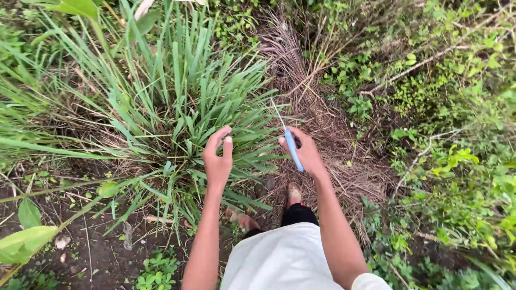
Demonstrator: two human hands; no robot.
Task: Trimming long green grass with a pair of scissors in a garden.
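Note:
A big clump of long green grass blades grows in front of me. My left hand hovers over its right side, fingers curled apart and holding nothing. My right hand grips a knife by its blue handle, and the thin blade points up and away toward the clump. The two hands are about a hand's width apart. Below them I see my bare feet on the ground.
Dry brown grass lies flat in a strip running from my feet to the back. Thick low weeds and thin branches fill the right side. Bare dark soil shows at the lower left, beside a large leaf.

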